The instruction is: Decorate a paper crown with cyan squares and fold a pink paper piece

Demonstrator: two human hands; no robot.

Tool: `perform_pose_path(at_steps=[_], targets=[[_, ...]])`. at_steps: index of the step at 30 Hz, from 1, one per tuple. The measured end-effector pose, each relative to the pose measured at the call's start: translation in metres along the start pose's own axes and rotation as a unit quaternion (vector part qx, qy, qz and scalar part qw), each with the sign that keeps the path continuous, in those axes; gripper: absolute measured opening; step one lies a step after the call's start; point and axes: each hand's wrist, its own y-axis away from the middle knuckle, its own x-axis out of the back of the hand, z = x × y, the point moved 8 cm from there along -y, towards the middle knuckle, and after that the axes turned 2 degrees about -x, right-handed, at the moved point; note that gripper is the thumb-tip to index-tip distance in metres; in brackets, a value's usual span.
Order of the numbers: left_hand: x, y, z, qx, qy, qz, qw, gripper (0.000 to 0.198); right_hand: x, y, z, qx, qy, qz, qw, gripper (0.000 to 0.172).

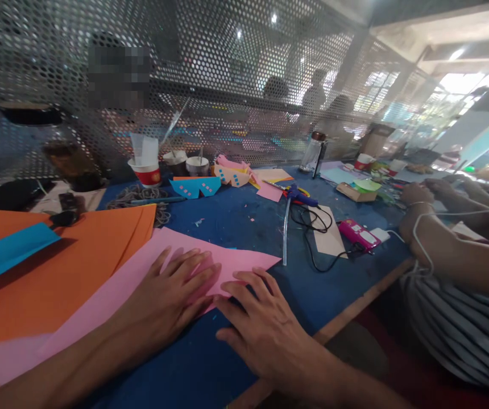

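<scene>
A pink paper sheet [236, 258] lies on the blue table [248, 227] in front of me, its near corner folded over. My left hand [168, 298] lies flat on the pink sheet with fingers spread and stretched out. My right hand [261, 324] rests beside it, fingers spread, fingertips pressing the sheet's folded edge. Neither hand holds anything.
Orange sheets [69, 255] and a blue strip [9, 250] lie at the left. A glue gun [299, 196] with its black cord, a pink box [357, 234], paper cups [146, 167] and paper boats [195, 186] lie farther back. A co-worker's arms [449, 244] reach in at right. A perforated metal screen [227, 68] stands behind.
</scene>
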Motion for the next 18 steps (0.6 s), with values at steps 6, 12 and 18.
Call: perform_pose_path(at_steps=[6, 12, 18], targets=[[0.0016, -0.0003, -0.0005, 0.002, 0.008, -0.005, 1.000, 0.048, 0.0039, 0.0014, -0.0025, 0.015, -0.002, -0.004, 1.000, 0.037], [0.0016, 0.0002, -0.0004, -0.007, 0.005, 0.003, 1.000, 0.052, 0.0028, 0.0022, -0.0022, 0.015, -0.003, 0.002, 1.000, 0.035], [-0.0006, 0.0019, -0.0009, -0.012, -0.005, 0.009, 1.000, 0.057, 0.0053, 0.0036, 0.0026, 0.007, -0.007, 0.022, 1.000, 0.031]])
